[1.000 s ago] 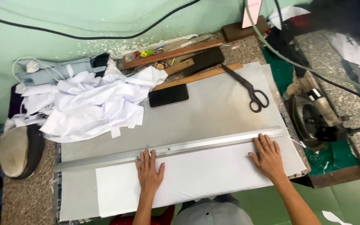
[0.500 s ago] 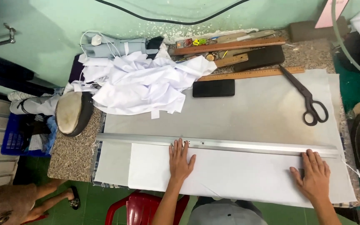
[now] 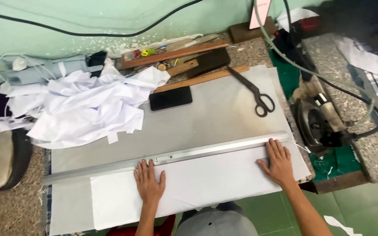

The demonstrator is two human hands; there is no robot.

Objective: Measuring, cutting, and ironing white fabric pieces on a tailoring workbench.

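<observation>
A long white fabric strip [image 3: 206, 181] lies along the near edge of a grey pressing board [image 3: 206, 118]. A long metal straightedge [image 3: 110, 165] runs across the board just beyond the strip. My left hand [image 3: 148, 183] lies flat on the strip, fingers spread, fingertips touching the straightedge near its middle. My right hand [image 3: 278, 162] lies flat on the strip's right end, fingertips at the straightedge. Neither hand grips anything.
A heap of white fabric pieces [image 3: 84, 107] covers the board's far left. A black phone [image 3: 170, 98], black scissors [image 3: 254, 94] and wooden rulers [image 3: 176, 54] lie at the back. An iron [image 3: 318, 124] with cable sits right; a padded pressing block [image 3: 1, 159] lies left.
The camera view swung right, then back left. Both hands stay flat on the white strip against the straightedge; their places on it look unchanged.
</observation>
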